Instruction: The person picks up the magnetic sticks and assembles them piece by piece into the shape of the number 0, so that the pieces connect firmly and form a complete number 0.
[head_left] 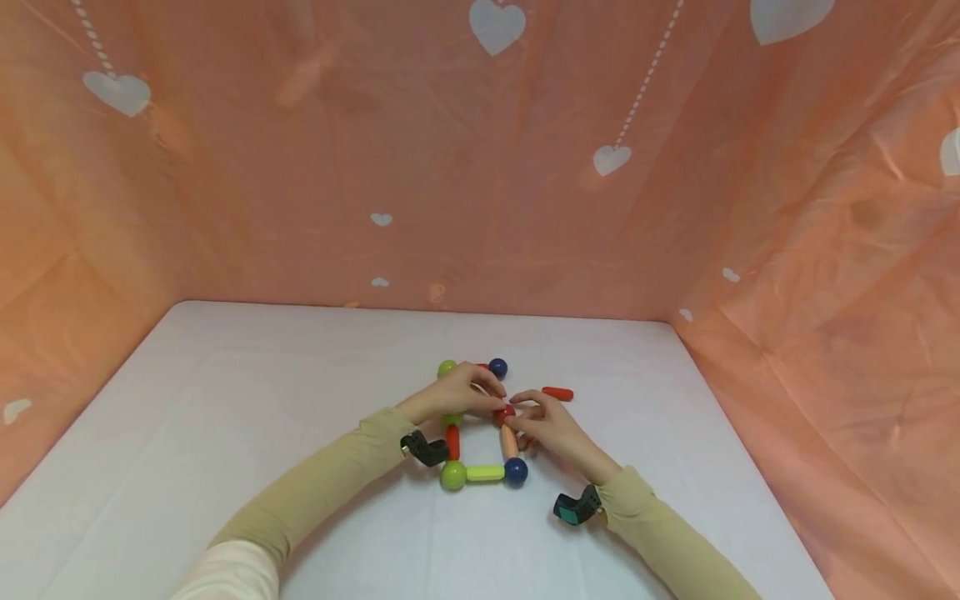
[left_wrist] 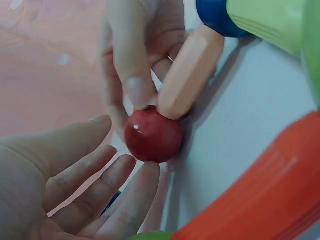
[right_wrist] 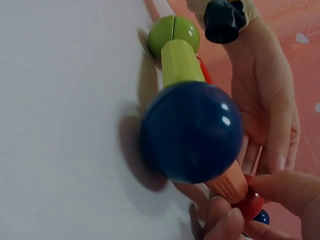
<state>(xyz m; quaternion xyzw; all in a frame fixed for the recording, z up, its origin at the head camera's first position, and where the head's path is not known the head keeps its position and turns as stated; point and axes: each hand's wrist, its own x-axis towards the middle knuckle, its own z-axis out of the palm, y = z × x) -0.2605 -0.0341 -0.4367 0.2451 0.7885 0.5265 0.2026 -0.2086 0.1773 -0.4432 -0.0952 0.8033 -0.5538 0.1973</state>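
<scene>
A red ball [left_wrist: 154,135] sits at the end of a peach rod [left_wrist: 192,70], whose other end meets a blue ball [right_wrist: 192,132]. My right hand [head_left: 553,427] pinches the red ball between thumb and fingers, next to the rod. My left hand [head_left: 459,393] reaches in from the other side with its fingers loosely extended, one fingertip right at the ball's surface. A yellow-green rod [head_left: 485,473] joins the blue ball to a green ball [head_left: 453,476]. From that green ball a red rod [head_left: 453,442] runs toward another green ball [head_left: 452,419], partly hidden under my left hand.
Beyond my left hand lie a further green ball [head_left: 447,367] and a dark blue ball [head_left: 498,367], with a red rod partly showing between them. A loose red rod [head_left: 557,393] lies right of the frame of pieces. Orange cloth [head_left: 420,167] walls the white table [head_left: 300,358].
</scene>
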